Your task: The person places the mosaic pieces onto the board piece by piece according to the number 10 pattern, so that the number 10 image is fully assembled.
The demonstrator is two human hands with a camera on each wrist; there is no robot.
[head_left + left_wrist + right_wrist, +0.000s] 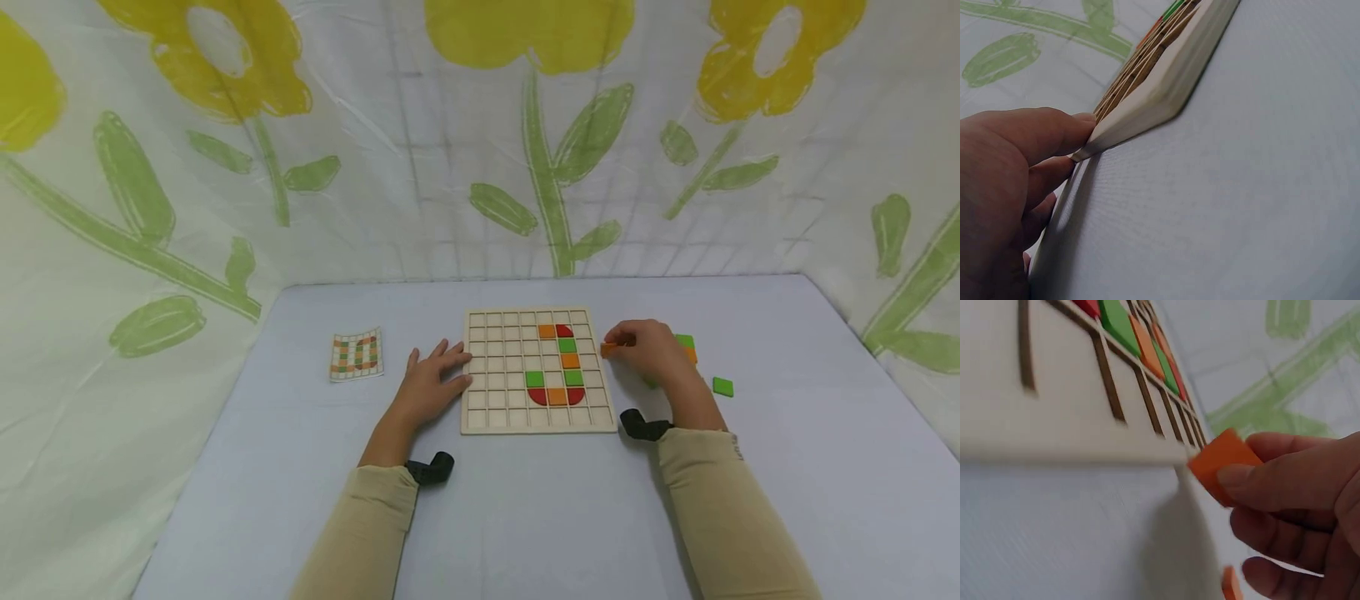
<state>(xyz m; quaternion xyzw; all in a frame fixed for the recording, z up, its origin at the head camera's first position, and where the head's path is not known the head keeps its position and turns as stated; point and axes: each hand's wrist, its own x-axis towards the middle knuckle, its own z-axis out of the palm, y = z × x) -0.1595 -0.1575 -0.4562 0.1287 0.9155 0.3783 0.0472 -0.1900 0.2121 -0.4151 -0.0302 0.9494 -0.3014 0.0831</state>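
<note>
Hands work at a wooden grid board [495, 400] lying flat on a pale blue table [525, 517], approx centre of it. Right hand [651, 350] sits just beside the board's right edge, fingers curled, thumb & forefinger pinching an orange tile [609, 349]; in the right wrist view the tile [1219, 462] is tilted, one corner right by the board's rim, w/ the thumb [1279, 481] pressed on its top face. Tile not in any cell yet.

Left hand [431, 385] lies on the table at the board's left edge, fingers nearly straight & spread, tips touching the rim; nothing gripped. Left wrist view shows the fingers [1054, 134] up against the board's corner [1147, 106].

On the board: orange, green & red pieces fill cells in the right half, incl. a green tile [534, 378] and curved red pieces along the lower row [557, 397].

Loose tiles sit on the table right of the board, partly hidden behind the right hand; one green tile [722, 386] lies apart, further right. Pattern card [356, 354] w/ an orange-green design lies left of the board, well apart from the left hand. Flowered cloth [225, 167] w/ yellow blooms hangs behind & at the sides.
</note>
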